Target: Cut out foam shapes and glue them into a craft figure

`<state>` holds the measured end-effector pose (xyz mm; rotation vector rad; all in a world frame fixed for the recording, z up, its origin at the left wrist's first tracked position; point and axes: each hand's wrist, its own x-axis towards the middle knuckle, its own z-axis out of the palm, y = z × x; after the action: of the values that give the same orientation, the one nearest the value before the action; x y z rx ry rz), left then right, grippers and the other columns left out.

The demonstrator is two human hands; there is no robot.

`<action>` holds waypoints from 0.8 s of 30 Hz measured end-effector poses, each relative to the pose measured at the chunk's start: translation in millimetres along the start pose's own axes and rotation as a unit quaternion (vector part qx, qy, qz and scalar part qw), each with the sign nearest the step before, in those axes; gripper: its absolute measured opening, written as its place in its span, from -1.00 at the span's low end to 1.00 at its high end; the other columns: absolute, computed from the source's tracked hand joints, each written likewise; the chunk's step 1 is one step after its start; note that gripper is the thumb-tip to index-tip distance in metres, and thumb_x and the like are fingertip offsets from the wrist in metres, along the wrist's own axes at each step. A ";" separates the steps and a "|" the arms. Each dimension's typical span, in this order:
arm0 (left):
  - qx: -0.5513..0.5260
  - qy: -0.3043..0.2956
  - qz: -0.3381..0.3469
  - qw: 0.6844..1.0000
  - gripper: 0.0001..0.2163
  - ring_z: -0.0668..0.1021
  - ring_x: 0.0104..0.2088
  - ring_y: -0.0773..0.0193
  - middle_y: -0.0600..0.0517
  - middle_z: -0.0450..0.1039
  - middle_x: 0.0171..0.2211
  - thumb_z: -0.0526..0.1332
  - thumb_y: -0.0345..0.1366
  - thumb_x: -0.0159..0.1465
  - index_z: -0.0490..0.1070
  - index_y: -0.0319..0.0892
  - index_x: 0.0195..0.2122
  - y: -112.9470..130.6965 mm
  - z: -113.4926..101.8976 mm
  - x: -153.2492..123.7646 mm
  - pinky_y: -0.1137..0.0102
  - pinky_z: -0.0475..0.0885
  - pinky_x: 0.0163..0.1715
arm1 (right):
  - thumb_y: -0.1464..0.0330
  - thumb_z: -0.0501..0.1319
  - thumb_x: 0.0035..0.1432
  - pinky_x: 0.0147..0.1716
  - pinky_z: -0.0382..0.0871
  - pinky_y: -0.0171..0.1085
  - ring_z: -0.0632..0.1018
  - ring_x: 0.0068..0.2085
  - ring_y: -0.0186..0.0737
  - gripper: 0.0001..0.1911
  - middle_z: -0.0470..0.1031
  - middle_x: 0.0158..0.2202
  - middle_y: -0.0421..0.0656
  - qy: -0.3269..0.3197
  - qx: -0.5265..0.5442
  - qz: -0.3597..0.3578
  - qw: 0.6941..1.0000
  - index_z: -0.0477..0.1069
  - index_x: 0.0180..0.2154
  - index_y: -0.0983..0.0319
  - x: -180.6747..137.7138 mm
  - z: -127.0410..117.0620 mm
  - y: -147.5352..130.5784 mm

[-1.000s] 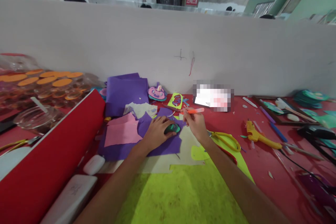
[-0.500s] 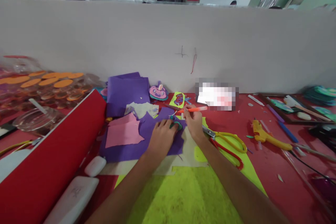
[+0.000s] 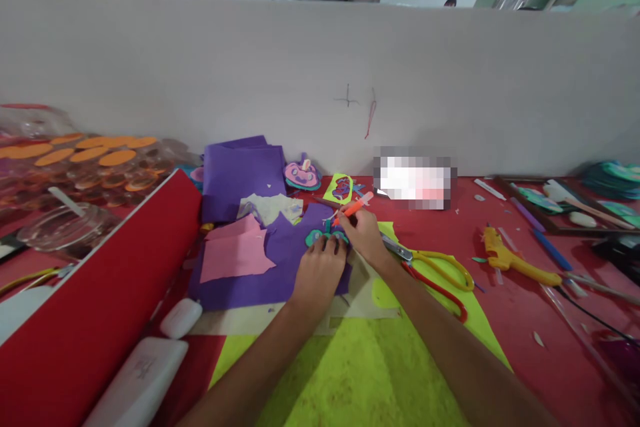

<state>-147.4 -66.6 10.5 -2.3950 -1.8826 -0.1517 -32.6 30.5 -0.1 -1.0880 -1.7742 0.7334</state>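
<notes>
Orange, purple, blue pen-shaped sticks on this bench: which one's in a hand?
The orange stick, held in the right hand. The purple stick and blue stick lie on the red tabletop, farther right, untouched.

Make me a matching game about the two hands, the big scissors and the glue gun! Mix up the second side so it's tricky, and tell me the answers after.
Column one:
1. Left hand
2. Right hand
3. Scissors
4. Glue gun

Column two:
A. Has one yellow handle and one red handle
B. Gripping an orange pen
C. Yellow, with a black cord
D. Fingertips on a teal cut-out

Right pairs: 1-D, 2-B, 3-A, 4-C
</notes>
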 end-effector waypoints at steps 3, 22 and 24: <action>-0.009 0.003 0.004 1.000 -0.72 0.57 -0.02 0.04 -0.18 0.56 -0.01 0.11 -0.51 0.35 0.46 -0.18 0.03 -3.1 -2.9 -0.4 0.24 0.55 -0.14 | 0.21 0.16 0.20 -0.35 0.37 -0.23 0.55 -0.44 -0.14 -0.76 0.57 -0.48 -0.11 0.006 -0.026 0.007 1.000 0.49 -0.37 0.21 1.6 -0.6 1.3; -0.018 -0.009 0.005 1.000 -0.72 0.53 -0.04 0.02 -0.15 0.53 -0.06 0.12 -0.47 0.37 0.45 -0.13 0.05 -4.2 -5.4 -1.9 0.32 0.49 -0.35 | 0.22 0.16 0.21 -0.40 0.38 -0.27 0.54 -0.46 -0.19 -0.75 0.54 -0.50 -0.15 -0.015 -0.032 -0.006 0.999 0.49 -0.34 0.24 9.2 -13.6 5.7; -0.008 0.003 0.008 1.000 -0.72 0.52 -0.04 0.00 -0.17 0.51 -0.05 0.11 -0.46 0.37 0.45 -0.17 0.06 -1.2 -2.1 -2.6 0.28 0.51 -0.30 | 0.22 0.16 0.23 -0.39 0.39 -0.27 0.56 -0.44 -0.18 -0.75 0.57 -0.47 -0.13 -0.020 -0.033 -0.006 0.999 0.50 -0.33 0.24 7.4 -10.1 8.9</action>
<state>-149.2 -69.1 12.3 -2.4155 -1.8656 -0.1733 -21.7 41.4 -0.3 -1.1113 -1.8486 0.6976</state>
